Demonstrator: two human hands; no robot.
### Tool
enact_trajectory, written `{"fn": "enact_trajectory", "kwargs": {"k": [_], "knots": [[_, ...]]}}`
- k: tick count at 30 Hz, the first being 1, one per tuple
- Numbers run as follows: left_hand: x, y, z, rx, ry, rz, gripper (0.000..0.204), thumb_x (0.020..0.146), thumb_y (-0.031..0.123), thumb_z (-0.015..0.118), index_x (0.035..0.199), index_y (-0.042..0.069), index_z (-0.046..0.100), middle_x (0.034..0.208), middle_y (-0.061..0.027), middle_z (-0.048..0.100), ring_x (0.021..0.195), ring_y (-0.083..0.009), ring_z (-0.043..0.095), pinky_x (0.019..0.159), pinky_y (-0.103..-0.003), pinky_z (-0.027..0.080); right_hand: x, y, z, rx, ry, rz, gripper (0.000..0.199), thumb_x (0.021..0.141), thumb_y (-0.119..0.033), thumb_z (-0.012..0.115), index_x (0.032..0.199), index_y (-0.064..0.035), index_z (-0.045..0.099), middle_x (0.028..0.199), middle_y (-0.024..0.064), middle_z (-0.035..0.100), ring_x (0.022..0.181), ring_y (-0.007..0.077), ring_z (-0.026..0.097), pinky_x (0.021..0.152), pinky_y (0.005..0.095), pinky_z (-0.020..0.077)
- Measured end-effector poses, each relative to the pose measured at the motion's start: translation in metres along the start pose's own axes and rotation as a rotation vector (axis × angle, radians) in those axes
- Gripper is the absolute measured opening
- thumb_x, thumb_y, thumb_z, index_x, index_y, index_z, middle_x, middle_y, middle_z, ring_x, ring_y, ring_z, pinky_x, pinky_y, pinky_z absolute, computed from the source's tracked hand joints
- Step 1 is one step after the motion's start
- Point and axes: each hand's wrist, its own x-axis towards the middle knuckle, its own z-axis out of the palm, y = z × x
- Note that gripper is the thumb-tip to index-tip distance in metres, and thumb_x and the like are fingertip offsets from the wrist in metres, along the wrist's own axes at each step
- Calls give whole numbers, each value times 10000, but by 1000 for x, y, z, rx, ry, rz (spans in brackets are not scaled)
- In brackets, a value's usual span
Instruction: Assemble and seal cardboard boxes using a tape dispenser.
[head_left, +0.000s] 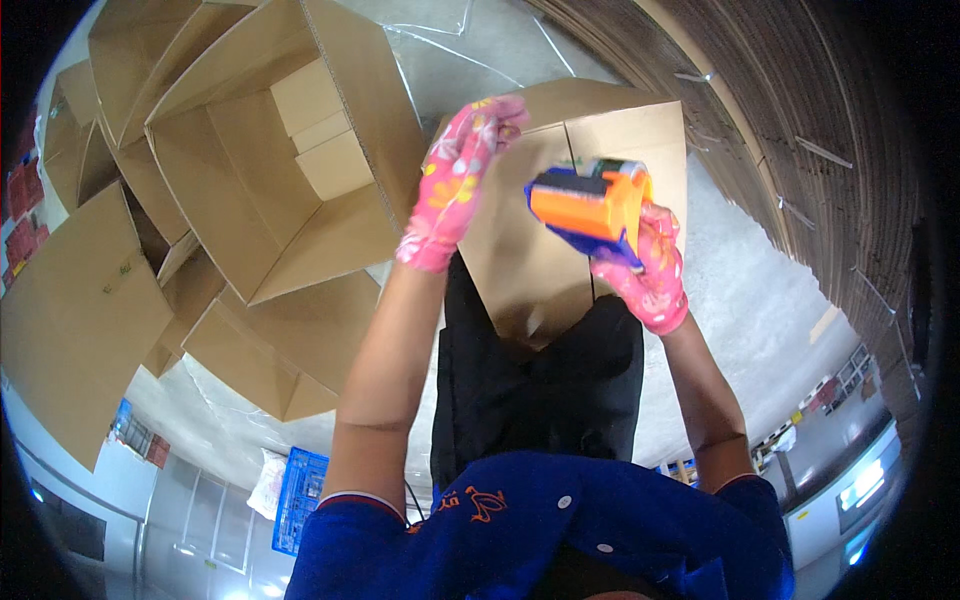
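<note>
Left hand: the gloved left hand (455,185) presses flat on the cardboard box (560,200) at its upper left corner, fingers curled over the edge, grasping nothing else.
Right hand: the right hand (655,270) is wrapped tight round the handle of the tape dispenser (590,205).
Dispenser: orange and blue, held over the box's centre seam, near its upper right flap.
Box: closed flaps up, resting against the person's dark apron (540,390).
Handling: the box looks light, stiff but easily dented; best steadied at edges or corners. The dispenser seems rigid plastic, safest gripped by its handle, away from the blade.
Around: open empty cartons (270,150) stacked to the left; flat cardboard sheets (800,110) on the right.
</note>
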Motion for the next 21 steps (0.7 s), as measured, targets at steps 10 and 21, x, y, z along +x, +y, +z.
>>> {"fn": "enact_trajectory", "kwargs": {"k": [10,21], "knots": [[-23,50,-2,73,-645,-608,377,841,220,666,1132,-7,588,1048,-70,648,1021,-144,578,904,-273,423,-32,-13,2,80,-88,18,494,637,-209,782,1070,-45,610,1068,103,598,1039,315,489,913,416,334],[66,24,16,773,-906,16,268,895,174,571,1076,-25,556,991,-51,623,951,-140,579,808,-274,459,0,3,18,898,-103,745,461,706,-261,767,1070,-35,594,865,40,626,819,172,590,798,312,453]]}}
